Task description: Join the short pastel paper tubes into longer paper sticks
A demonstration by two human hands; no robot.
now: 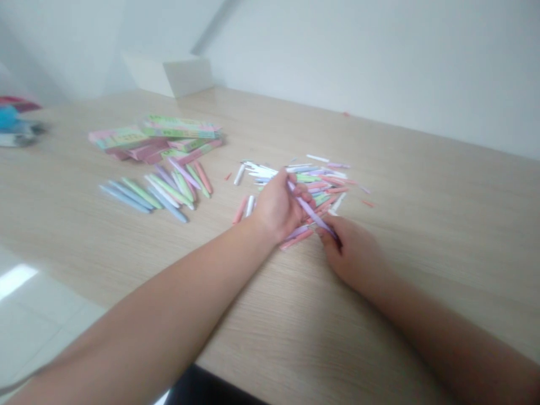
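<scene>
A slim purple pen (pixel 311 212) slants between my two hands above the table. My left hand (pixel 282 205) lies palm up, its thumb and curled fingers closed on the pen's far end. The near end is pinched by my right hand (pixel 352 244), between thumb and fingers. Under and behind both hands spreads a loose pile of pastel pen parts (pixel 324 183) in pink, green, purple, blue and white; my hands cover some of it. Left of the pile, several pastel pens (pixel 169 191) lie in a loose group. The picture is blurred, so fine detail is lost.
Pink and green printed boxes (pixel 181 128) are heaped beyond the pens. A white folded card or box (pixel 188 77) stands at the back, near the wall. Blue and red items (pixel 12 121) sit at the far left. The table's (pixel 261 332) near edge shows at the bottom.
</scene>
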